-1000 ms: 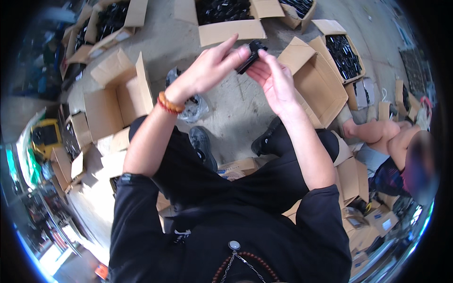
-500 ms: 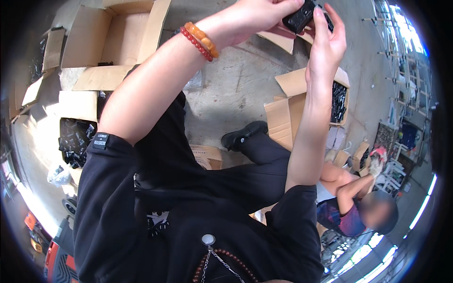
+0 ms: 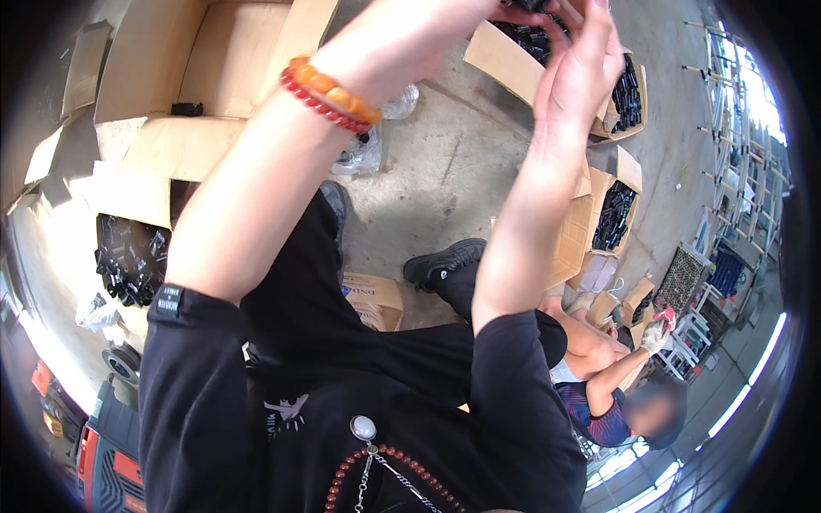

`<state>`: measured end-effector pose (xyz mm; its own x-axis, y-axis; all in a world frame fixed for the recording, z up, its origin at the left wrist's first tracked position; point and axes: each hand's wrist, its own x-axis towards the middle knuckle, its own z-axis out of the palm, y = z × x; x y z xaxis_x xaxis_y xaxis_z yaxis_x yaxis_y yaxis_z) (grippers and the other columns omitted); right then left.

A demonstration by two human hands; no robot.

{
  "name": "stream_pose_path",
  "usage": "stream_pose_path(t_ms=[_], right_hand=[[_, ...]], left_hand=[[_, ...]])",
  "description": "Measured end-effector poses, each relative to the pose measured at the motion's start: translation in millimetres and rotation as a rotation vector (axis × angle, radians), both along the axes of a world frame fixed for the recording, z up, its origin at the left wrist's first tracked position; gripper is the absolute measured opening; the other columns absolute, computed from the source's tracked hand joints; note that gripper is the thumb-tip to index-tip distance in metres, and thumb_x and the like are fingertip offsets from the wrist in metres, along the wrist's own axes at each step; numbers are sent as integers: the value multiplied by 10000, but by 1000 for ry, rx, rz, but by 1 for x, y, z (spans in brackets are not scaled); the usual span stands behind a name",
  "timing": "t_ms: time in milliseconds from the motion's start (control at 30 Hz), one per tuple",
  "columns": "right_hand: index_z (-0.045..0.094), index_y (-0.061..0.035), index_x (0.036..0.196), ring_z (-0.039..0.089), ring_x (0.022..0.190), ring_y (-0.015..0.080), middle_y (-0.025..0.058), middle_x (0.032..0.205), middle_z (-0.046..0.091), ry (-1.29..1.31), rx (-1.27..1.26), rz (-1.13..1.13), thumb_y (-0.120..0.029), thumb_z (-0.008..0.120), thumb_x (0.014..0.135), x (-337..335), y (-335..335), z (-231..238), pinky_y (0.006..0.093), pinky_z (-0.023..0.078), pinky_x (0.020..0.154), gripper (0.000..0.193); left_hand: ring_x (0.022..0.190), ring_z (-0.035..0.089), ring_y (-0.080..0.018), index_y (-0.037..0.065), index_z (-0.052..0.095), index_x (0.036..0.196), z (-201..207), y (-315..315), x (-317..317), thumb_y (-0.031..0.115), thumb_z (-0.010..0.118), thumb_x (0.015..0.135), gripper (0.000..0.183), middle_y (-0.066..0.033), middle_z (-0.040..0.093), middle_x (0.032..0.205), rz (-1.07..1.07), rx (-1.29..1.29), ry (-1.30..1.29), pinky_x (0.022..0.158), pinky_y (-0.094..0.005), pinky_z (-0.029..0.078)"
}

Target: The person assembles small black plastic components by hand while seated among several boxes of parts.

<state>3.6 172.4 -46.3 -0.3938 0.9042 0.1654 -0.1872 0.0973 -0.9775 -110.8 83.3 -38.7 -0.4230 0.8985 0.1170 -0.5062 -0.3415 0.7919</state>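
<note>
At the top edge, both my hands are raised close together around a small black plastic part point(image 3: 528, 5), which the frame cuts off. My left hand point(image 3: 436, 38) comes to it from the left, its fingertips out of the picture. On the other side my right hand point(image 3: 583, 73) has its fingers bent against the part. Below my hands stand open cardboard boxes point(image 3: 505, 61) of similar black parts. Orange and red bead bracelets point(image 3: 329, 96) circle my left wrist.
A large open box point(image 3: 184, 137) with one dark piece inside stands at upper left, above a box of black parts point(image 3: 132, 261). More black parts fill a box point(image 3: 614, 214) at right. A gloved co-worker point(image 3: 611, 398) sits at lower right. Clear plastic bags point(image 3: 359, 156) lie on the floor.
Both hands, with the black part, have moved up and partly out of the frame. The view has shifted, showing more boxes at right. The co-worker's gloved hand appears lower.
</note>
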Motion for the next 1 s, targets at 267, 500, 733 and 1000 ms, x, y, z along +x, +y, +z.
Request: stream_pose_path(t_ms=[267,500,733,1000], right_hand=[[705,-88,978,687,897,292,143,944,713,-800,139,76,-209,605,903,-9,-5,-301,407,538,795,173],[639,-130,1162,629,1059,345,149,1119,661,-1223,304,289,-164,603,883,-34,-29,-347,460,526,885,283],[609,-93,1089,628,1050,331,128,1107,637,-1355,424,261,-115,536,901,-69,-11,-380,447,547,839,202],[587,-42,1026,654,1014,322,148,1065,648,-1297,311,364,-251,546,928,-45,-19,-335,470,543,839,234]], left_hand=[[815,675,-113,-18,617,1129,18,-7,-33,341,523,1016,388,-76,694,917,90,11,-27,700,-215,555],[823,662,-128,-18,601,1148,23,-17,-29,336,489,1026,391,-112,683,956,10,69,-79,687,-229,543],[832,648,-142,-18,585,1167,19,-6,-25,330,455,1037,395,-147,672,995,-120,104,-126,674,-243,530],[805,629,-149,-27,570,1169,20,1,-17,316,430,1044,391,-176,665,986,39,-240,-1,635,-254,504]])
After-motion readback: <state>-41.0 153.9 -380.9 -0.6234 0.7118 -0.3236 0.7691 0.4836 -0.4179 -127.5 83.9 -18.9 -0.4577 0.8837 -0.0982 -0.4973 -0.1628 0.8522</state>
